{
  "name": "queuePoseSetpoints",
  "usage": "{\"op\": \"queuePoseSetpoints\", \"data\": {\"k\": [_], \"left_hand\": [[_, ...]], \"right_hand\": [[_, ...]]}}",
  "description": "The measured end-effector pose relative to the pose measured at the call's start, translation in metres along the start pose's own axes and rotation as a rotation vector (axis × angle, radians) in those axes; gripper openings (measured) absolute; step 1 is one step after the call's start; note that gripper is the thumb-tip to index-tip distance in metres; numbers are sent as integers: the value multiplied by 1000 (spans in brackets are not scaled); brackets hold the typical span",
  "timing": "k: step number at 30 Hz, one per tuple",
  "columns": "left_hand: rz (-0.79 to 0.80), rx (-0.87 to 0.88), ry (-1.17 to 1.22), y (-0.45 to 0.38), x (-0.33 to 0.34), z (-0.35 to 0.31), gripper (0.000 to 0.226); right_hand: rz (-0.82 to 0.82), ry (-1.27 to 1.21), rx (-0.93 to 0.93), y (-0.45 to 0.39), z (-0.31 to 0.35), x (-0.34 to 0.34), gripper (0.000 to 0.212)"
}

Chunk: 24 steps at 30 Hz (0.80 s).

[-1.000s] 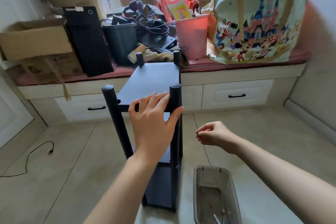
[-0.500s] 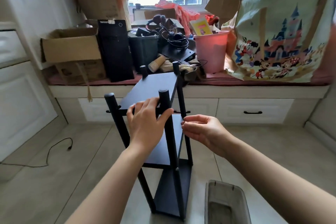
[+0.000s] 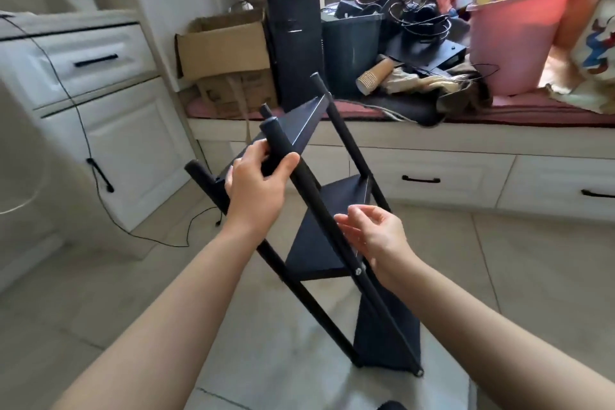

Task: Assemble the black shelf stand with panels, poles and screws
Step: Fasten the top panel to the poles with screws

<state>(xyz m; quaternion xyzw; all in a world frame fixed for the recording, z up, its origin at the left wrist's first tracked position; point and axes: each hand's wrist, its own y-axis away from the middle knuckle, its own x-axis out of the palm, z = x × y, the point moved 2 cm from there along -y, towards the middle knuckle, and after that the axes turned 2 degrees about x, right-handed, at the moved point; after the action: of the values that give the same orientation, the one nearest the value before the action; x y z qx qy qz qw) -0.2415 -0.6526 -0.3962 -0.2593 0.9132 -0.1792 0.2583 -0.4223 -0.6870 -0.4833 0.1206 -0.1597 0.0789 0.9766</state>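
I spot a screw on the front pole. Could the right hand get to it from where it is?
Probably yes. The right hand is open beside the front pole, just above the screw, with nothing between them. The left hand grips the pole higher up.

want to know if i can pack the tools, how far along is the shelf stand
Mostly built: the shelf stand has three panels fixed between four poles, with a screw seated at the middle panel. In hand: the left hand grips a near pole and holds the stand tilted; the right hand is open beside it. Other joints are unclear.
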Motion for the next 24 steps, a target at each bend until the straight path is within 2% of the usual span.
{"op": "queuePoseSetpoints", "data": {"k": [4, 9, 14, 18, 24], "left_hand": [[-58, -106, 76, 7, -28, 21, 13], [-133, -243, 192, 33, -67, 71, 5], [-203, -419, 315, 83, -80, 142, 6], [-250, -546, 407, 123, -64, 195, 2], [-296, -698, 527, 167, -46, 253, 6]], "right_hand": [[12, 98, -37, -3, -22, 28, 16], [65, 226, -118, -2, -54, 53, 12], [123, 310, -119, -7, -93, 53, 8], [121, 397, -76, -21, -122, 43, 10], [115, 524, -14, -36, -162, 37, 9]]}}
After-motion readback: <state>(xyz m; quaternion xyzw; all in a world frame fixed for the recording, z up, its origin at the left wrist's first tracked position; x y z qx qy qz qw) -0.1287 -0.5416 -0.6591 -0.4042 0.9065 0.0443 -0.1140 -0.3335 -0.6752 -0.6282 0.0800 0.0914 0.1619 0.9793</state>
